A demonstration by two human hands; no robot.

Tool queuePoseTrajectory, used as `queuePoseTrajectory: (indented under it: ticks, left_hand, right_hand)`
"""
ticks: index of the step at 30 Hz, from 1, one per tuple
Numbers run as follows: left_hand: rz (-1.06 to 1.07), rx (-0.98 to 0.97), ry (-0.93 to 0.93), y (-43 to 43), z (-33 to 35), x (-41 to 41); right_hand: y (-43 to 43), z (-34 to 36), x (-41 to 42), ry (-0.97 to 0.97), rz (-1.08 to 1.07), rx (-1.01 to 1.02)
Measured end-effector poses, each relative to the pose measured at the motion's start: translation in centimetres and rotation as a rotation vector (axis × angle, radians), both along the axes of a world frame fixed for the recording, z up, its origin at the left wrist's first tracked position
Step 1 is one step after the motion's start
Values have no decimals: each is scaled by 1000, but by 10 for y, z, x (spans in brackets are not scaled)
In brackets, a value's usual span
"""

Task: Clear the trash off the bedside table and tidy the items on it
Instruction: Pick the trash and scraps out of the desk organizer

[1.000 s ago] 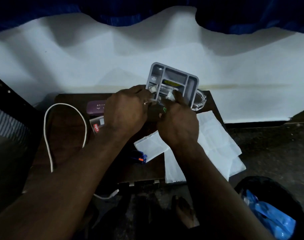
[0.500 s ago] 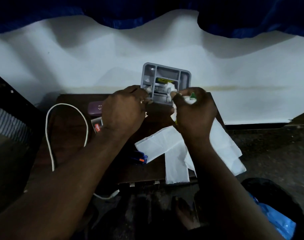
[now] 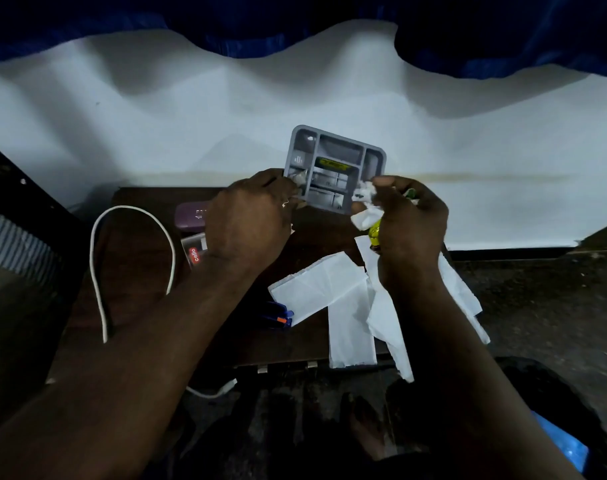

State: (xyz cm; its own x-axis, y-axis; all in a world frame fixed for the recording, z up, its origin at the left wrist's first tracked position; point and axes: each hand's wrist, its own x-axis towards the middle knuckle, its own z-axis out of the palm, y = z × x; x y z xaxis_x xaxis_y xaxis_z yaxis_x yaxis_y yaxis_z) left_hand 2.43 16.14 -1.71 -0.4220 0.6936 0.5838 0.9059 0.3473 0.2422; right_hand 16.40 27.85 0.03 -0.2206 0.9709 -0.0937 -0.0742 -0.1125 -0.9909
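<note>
Trash is being picked out of the grey compartment tray [image 3: 335,161], above the table's [image 3: 139,271] 12 o'clock edge. The left hand [image 3: 246,220] grips its 8 o'clock corner; the right hand [image 3: 409,216] clutches crumpled tissue [image 3: 364,211] and a yellow wrapper [image 3: 374,233]. Next, likely: drop them in the bin [image 3: 568,445] at 5 o'clock.

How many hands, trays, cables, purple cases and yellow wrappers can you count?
Hands: 2 (left hand, right hand)
Gray tray: 1
White cable: 1
Purple case: 1
Yellow wrapper: 1
Total: 6
</note>
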Motion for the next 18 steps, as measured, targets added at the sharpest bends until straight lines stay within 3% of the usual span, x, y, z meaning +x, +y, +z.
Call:
queuePoseTrajectory:
  ticks: [6, 13, 18]
  left_hand:
    - [0, 52, 30, -1, -2, -2]
    - [19, 135, -36, 0, -2, -1]
    - [-29, 145, -170, -1, -5, -5]
  right_hand:
    - [15, -8, 7, -1, -113, -20]
    - [6, -13, 6, -140, 7, -87]
    - [5, -11, 5, -331, -57, 105]
